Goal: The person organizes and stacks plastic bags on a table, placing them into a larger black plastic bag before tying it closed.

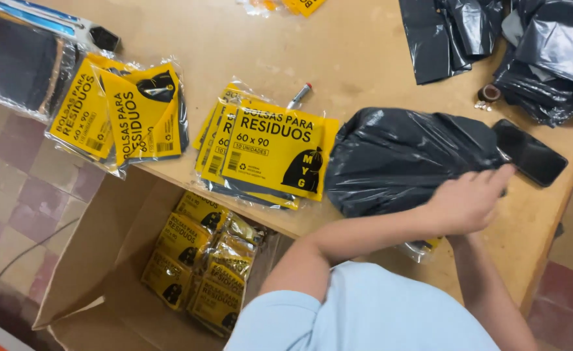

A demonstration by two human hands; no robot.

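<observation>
My left hand (465,203) rests on the near right edge of a folded bundle of black plastic bags (397,159) that lies on the wooden table (364,45); its fingers curl onto the plastic. My right forearm (488,292) comes up beneath the left wrist, and the right hand itself is hidden under it. A corner of a clear packet with a yellow card (423,249) sticks out below my hands. A dark phone (530,153) lies just past my fingertips.
A stack of yellow bag packets (270,149) lies left of the bundle, and another stack (120,110) sits at the table's left corner. An open cardboard box (98,273) on the floor holds several packets (202,260). Loose black bags (546,52), a small tape roll (488,94) and a marker (299,95) lie farther back.
</observation>
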